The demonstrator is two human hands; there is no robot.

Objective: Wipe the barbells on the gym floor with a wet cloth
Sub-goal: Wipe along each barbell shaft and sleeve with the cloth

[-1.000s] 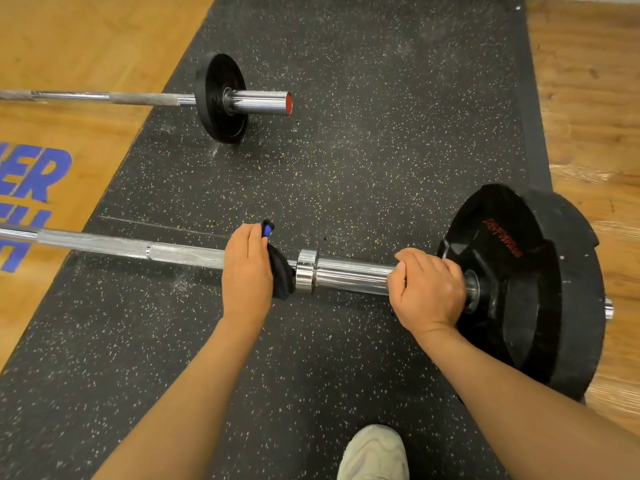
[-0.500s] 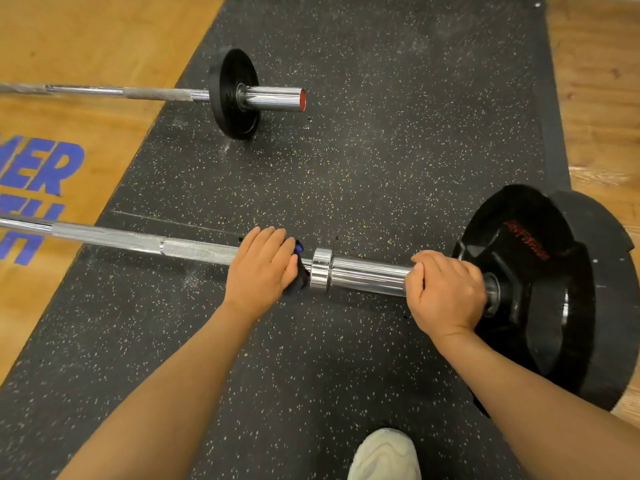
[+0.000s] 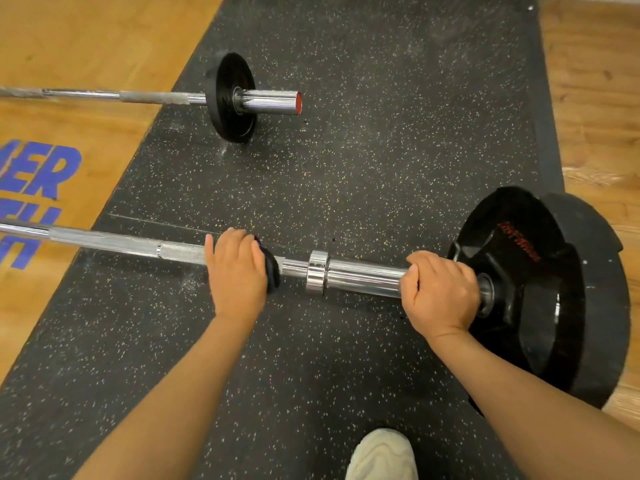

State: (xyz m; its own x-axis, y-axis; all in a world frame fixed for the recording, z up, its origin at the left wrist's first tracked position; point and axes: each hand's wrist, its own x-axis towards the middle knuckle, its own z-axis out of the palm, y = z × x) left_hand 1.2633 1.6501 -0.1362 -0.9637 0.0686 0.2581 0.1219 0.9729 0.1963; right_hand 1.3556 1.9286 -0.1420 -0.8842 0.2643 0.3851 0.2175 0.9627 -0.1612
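Left hand: fingers curled over the near barbell's shaft, clamping a dark wet cloth around it. Only the cloth's edge shows, poking out toward the collar.

Right hand: fingers wrapped tight on the chrome sleeve, hard against the big black plates. Looks like it's steadying the bar so it can't roll.

Key relation: bar's long axis runs left-right across the view. The cloth sits on the knurled part just left of the collar, a short bare stretch between them. Unwiped shaft extends away to the left, out over the wooden floor. Sleeve lies to the right, between the 2 hands. Left hand is the nearer to both, so my guess is the next stroke is a slide along that axis, either direction.

Second barbell with 1 small plate lies parallel farther out on the speckled rubber mat, well apart, no hand on it. Shoe at bottom edge.
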